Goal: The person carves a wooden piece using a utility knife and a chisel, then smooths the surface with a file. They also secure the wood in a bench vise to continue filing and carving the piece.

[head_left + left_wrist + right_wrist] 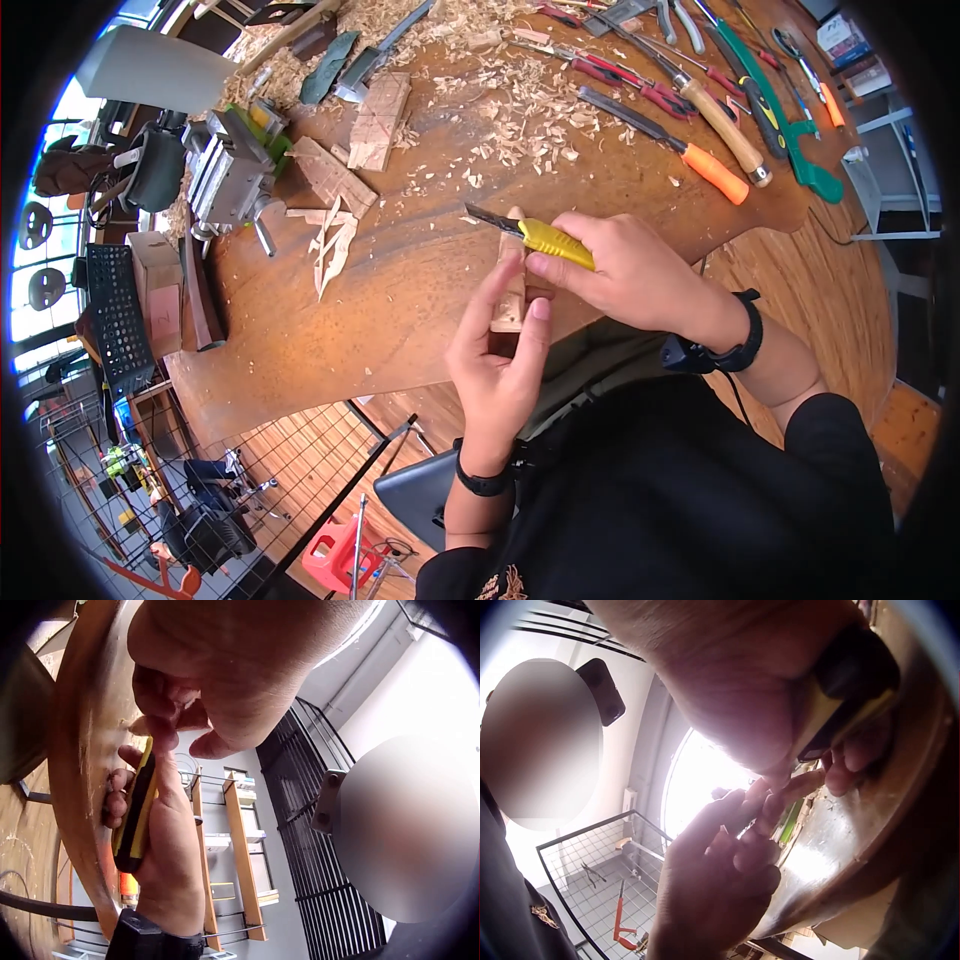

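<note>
Brown workbench [300, 340], wood shavings [530, 130] strewn toward twelve o'clock. Near centre, the left hand [492, 368] pinches a small wood block [510, 314]; the right hand [635, 272] grips a yellow utility knife [556, 243], blade [491, 217] toward ten o'clock. Shallow strokes, supporting hand clear of the blade, seem wisest.

Metal vise [232, 182], orange-handled tool [708, 169], red plastic stool [330, 556].

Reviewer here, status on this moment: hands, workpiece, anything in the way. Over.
Right hand grips yellow utility knife, blade out. Left hand holds small wood piece. Nothing seen blocking; wood shavings scattered beyond on table.
</note>
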`<state>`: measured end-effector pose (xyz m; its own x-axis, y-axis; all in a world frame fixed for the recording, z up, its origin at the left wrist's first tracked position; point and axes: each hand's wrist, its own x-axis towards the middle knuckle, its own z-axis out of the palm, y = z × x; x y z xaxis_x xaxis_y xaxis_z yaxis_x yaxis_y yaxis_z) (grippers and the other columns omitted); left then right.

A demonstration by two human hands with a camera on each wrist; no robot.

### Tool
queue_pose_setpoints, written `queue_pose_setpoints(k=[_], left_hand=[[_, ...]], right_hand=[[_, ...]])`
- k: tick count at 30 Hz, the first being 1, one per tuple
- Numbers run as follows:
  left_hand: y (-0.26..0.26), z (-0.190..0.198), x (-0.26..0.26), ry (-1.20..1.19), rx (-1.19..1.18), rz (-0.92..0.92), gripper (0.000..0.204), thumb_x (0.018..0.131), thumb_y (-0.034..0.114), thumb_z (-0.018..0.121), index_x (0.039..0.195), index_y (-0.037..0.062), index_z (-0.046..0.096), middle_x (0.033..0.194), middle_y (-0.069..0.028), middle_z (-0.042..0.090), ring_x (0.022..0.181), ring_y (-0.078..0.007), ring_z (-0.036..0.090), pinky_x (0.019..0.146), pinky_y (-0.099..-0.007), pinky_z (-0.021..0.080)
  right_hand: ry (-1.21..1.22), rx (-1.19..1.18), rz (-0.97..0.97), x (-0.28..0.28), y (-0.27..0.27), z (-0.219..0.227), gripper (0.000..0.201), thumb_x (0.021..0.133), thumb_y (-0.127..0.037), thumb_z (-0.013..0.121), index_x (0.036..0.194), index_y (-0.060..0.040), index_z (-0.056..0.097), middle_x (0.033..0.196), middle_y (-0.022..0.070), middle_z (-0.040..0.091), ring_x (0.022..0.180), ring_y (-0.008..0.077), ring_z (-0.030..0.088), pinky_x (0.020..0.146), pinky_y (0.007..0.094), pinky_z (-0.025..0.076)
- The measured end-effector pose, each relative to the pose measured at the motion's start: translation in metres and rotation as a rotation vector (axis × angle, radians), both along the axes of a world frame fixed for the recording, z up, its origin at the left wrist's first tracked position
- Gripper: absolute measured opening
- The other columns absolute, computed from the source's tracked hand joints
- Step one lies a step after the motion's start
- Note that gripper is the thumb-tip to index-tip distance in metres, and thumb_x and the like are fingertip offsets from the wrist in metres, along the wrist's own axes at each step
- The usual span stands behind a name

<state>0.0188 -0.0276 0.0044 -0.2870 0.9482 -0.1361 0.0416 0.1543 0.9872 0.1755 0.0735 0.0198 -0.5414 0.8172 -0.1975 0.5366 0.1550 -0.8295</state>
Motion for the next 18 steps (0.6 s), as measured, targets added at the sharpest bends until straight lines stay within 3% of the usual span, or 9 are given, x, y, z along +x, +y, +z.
queue_pose_setpoints(k=[2,4,5,9,13,16,18], left_hand=[[0.000,-0.015,0.000,0.032,0.068,0.004,0.042,0.092,0.005,0.071,0.133,-0.0009,0.061,0.092,-0.0049,0.071,0.074,-0.0100,0.065,0.062,-0.0243,0.052],[0.011,-0.024,0.002,0.627,0.423,0.041,0.051,0.088,0.010,0.078,0.135,0.0003,0.061,0.083,-0.0088,0.067,0.064,-0.0155,0.062,0.056,-0.0279,0.050],[0.009,-0.021,0.003,0.679,0.379,0.043,0.058,0.082,0.017,0.084,0.133,0.0020,0.063,0.071,-0.0090,0.057,0.056,-0.0208,0.054,0.053,-0.0315,0.046],[0.009,-0.024,0.004,0.897,0.455,0.125,0.061,0.074,0.028,0.088,0.128,0.0066,0.068,0.062,-0.0030,0.044,0.051,-0.0171,0.046,0.048,-0.0313,0.041],[0.007,-0.019,0.004,0.982,0.512,0.221,0.061,0.073,0.030,0.088,0.127,0.0080,0.069,0.063,-0.0021,0.044,0.055,-0.0169,0.048,0.049,-0.0317,0.041],[0.010,-0.014,0.001,1.020,0.548,0.288,0.051,0.074,0.027,0.087,0.119,0.0074,0.072,0.067,-0.0023,0.050,0.066,-0.0197,0.056,0.056,-0.0336,0.047],[0.019,-0.010,0.000,0.930,0.727,0.299,0.027,0.082,0.014,0.081,0.104,0.0027,0.070,0.074,-0.0072,0.058,0.079,-0.0250,0.062,0.075,-0.0414,0.053]], right_hand=[[0.026,0.012,-0.022,-0.004,-0.002,-0.001,0.044,0.096,-0.042,0.064,0.095,0.0017,0.064,0.076,0.0244,0.064,0.073,0.0437,0.065,0.063,0.0465,0.048],[0.024,0.057,0.001,-0.003,0.002,0.000,0.045,0.096,-0.043,0.064,0.093,0.0017,0.064,0.075,0.0263,0.064,0.074,0.0466,0.065,0.064,0.0494,0.049],[0.041,0.042,-0.018,-0.003,0.001,-0.001,0.045,0.096,-0.044,0.064,0.095,0.0017,0.064,0.076,0.0261,0.065,0.076,0.0462,0.065,0.065,0.0487,0.049],[0.047,0.003,-0.002,0.001,0.002,0.004,0.048,0.097,-0.046,0.063,0.098,0.0019,0.065,0.078,0.0252,0.065,0.078,0.0433,0.066,0.067,0.0466,0.049],[-0.009,-0.060,0.019,0.003,0.004,0.008,0.051,0.097,-0.049,0.061,0.099,0.0017,0.065,0.078,0.0240,0.066,0.076,0.0416,0.066,0.068,0.0457,0.049],[-0.026,-0.116,0.019,0.002,0.003,0.009,0.051,0.097,-0.050,0.061,0.100,0.0014,0.065,0.078,0.0236,0.066,0.075,0.0410,0.065,0.068,0.0451,0.049],[-0.025,-0.118,0.014,0.003,0.001,0.009,0.051,0.096,-0.050,0.062,0.100,0.0012,0.065,0.078,0.0234,0.065,0.075,0.0406,0.065,0.068,0.0448,0.049]])
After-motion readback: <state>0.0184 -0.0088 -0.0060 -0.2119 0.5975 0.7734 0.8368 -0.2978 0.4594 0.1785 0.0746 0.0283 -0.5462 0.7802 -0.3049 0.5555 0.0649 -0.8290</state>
